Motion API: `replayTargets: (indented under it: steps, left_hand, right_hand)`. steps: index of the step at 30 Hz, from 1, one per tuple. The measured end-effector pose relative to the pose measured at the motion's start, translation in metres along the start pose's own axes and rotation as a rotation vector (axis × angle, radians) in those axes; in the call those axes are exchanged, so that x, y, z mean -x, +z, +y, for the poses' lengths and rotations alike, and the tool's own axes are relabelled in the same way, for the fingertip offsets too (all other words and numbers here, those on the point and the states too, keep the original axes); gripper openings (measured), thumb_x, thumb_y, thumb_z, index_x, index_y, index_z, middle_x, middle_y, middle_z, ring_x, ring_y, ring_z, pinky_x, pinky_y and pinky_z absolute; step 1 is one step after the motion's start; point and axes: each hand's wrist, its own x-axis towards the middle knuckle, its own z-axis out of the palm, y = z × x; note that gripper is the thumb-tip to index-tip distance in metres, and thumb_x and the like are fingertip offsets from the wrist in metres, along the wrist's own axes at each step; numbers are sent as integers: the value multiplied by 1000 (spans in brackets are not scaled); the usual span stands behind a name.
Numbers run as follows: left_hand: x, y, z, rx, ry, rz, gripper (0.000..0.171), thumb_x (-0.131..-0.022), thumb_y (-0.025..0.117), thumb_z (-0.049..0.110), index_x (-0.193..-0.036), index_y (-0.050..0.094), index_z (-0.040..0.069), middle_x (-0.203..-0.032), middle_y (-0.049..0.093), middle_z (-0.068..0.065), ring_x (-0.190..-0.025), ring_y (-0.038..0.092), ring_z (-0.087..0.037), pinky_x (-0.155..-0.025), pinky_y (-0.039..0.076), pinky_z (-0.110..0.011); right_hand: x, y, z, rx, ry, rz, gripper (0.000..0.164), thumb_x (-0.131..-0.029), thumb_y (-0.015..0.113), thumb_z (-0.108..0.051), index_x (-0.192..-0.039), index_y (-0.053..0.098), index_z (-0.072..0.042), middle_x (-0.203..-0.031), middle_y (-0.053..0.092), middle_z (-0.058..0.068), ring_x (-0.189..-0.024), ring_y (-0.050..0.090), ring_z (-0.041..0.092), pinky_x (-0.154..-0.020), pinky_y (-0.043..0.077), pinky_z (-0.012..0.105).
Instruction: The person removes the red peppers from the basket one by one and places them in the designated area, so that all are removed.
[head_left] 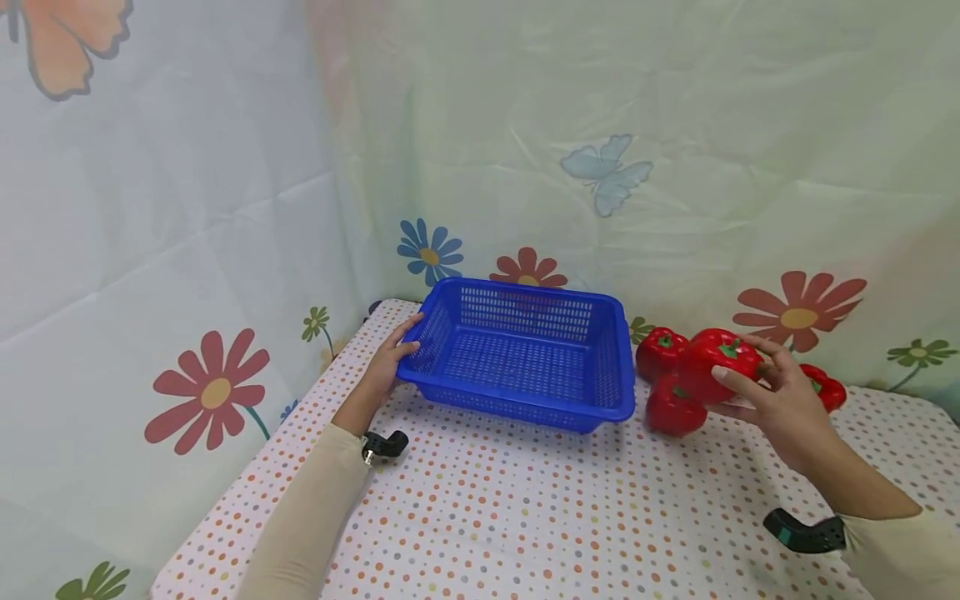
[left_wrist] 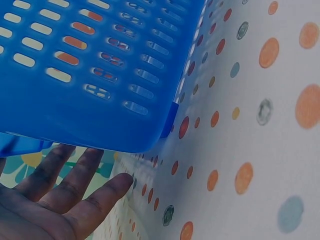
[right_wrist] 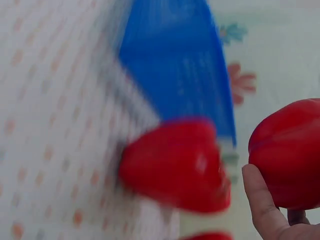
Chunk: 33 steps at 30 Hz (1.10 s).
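Note:
My left hand point(head_left: 386, 362) holds the left rim of a blue plastic basket point(head_left: 517, 407), its thumb over the edge. Seen from the left wrist, the fingers point(left_wrist: 82, 202) stretch along the basket's corner, some tips hidden behind it. At the right, my right hand point(head_left: 787, 400) grips a large glossy red bell pepper point(head_left: 712, 371) with a green stem, held up above the others. The right wrist view shows a digit against that pepper's side. Two more red bell peppers, one behind point(head_left: 658, 354) and one in front point(head_left: 673, 410), sit between it and the basket.
Another red bell pepper point(head_left: 825, 388) lies right of my right hand, partly covered by it. Everything stands on a table with a dotted cloth point(head_left: 480, 517). A flower-printed curtain point(head_left: 480, 167) hangs close behind and along the left side. Each forearm wears a black wrist device.

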Motion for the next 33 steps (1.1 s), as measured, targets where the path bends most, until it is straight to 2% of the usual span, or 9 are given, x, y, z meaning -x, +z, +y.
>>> replayTargets:
  steps: [1,4,7,8,11,16,21,27,33]
  left_hand:
    - [0,-1,0,2,-1,-1,54,-100,48,18,-150,39,35,-163,21,-7,-145,29,-41,-110,31,-65]
    - [-1,-3,0,3,5,-2,54,-100,48,18,-151,38,34,-163,21,-7,-145,29,-42,-110,31,-65]
    - [-2,-7,0,-7,11,-4,55,-100,48,18,-152,37,33,-164,21,-9,-145,28,-43,-110,31,-66]
    - [-2,-8,0,-12,10,-4,55,-100,48,18,-152,36,33,-163,21,-9,-145,29,-43,-109,31,-66]
    - [-2,-11,-1,-20,1,0,56,-100,48,18,-152,36,33,-163,22,-11,-144,30,-43,-108,33,-66]
    - [-3,-12,-1,-15,-9,-3,56,-101,47,19,-153,34,34,-163,21,-11,-144,31,-43,-108,34,-65]
    - [-3,-11,-2,-17,-12,1,54,-101,47,21,-152,35,36,-164,19,-8,-144,30,-43,-109,32,-66]
    - [-4,-12,-3,-27,-15,-2,53,-102,46,22,-152,35,37,-164,20,-8,-143,33,-42,-108,34,-65]
    - [-7,-13,-1,-76,-6,-41,53,-103,45,25,-153,33,37,-165,16,-6,-146,27,-42,-110,32,-65]
  right_hand:
    - [2,-5,5,31,-1,27,72,-96,62,-22,-153,18,-36,-129,38,-14,-109,41,9,-65,58,23]
    - [8,-17,18,238,-9,105,79,-96,63,-25,-157,14,-20,-144,37,14,-121,41,34,-58,57,21]
    - [11,-22,30,407,15,130,88,-94,65,-28,-155,8,0,-147,23,40,-122,31,59,-56,58,28]
    - [12,-24,35,434,25,125,89,-94,65,-28,-153,7,5,-145,24,43,-121,32,61,-57,59,32]
    - [13,-25,46,444,80,95,92,-95,63,-31,-152,3,10,-142,25,46,-119,35,62,-62,60,40]
    - [9,-28,62,441,151,79,93,-97,58,-36,-151,-1,12,-140,23,47,-118,36,64,-64,60,41]
    - [6,-30,74,427,204,74,95,-98,55,-42,-152,-4,11,-144,19,48,-119,36,65,-70,60,47]
    - [4,-34,82,442,199,81,101,-96,58,-44,-152,-6,9,-144,18,47,-120,35,65,-70,60,47]
    - [14,-43,76,538,151,134,97,-96,58,-44,-154,-1,7,-143,23,46,-124,32,65,-79,53,62]
